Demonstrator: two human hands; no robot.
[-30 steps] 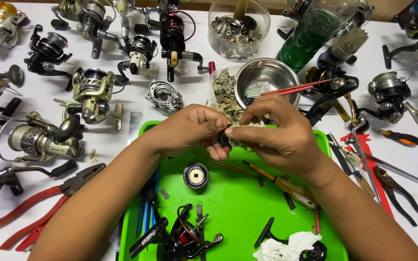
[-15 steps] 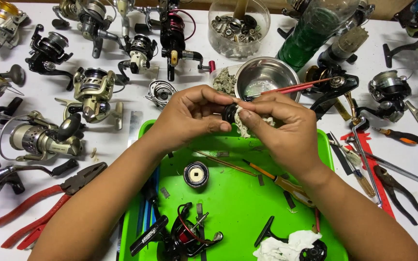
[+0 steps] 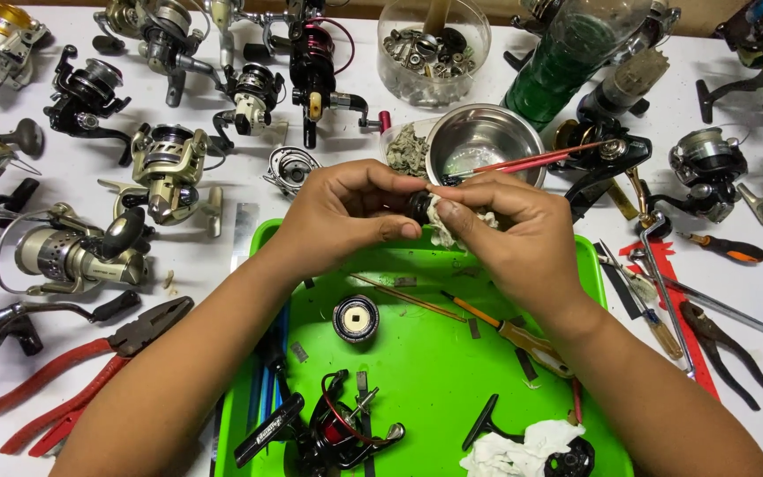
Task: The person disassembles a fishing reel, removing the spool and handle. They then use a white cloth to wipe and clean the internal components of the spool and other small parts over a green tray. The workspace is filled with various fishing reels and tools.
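Both hands have risen from above the middle of the bright green plastic tray (image 3: 417,371) to its far edge, carrying the work with them. Left hand (image 3: 346,216) is curled nearly shut, thumb and fingertips pinching a small round black reel part (image 3: 419,207); right hand (image 3: 509,234) is likewise closed, pressing a crumpled off-white cloth (image 3: 452,228) against that part. The part sits just over the tray's far rim, in front of the round stainless steel bowl (image 3: 485,140).

Judging by its look, the part is rigid, light and probably greasy, so slippery; gripping it by the rim with fingertips, as the left hand does, seems safest, while the soft cloth folds around it.

On the tray: one round black-and-cream spool (image 3: 356,318) near its centre, one black-and-red spinning reel (image 3: 346,433) at its near edge, one yellow-handled screwdriver (image 3: 523,340) right of the spool, one white rag (image 3: 514,452) at the near right corner. Left of the tray lies one pair of red-handled pliers (image 3: 81,371). Beyond the tray, roughly ten whole reels crowd the white table (image 3: 214,256); an exact count is hard.
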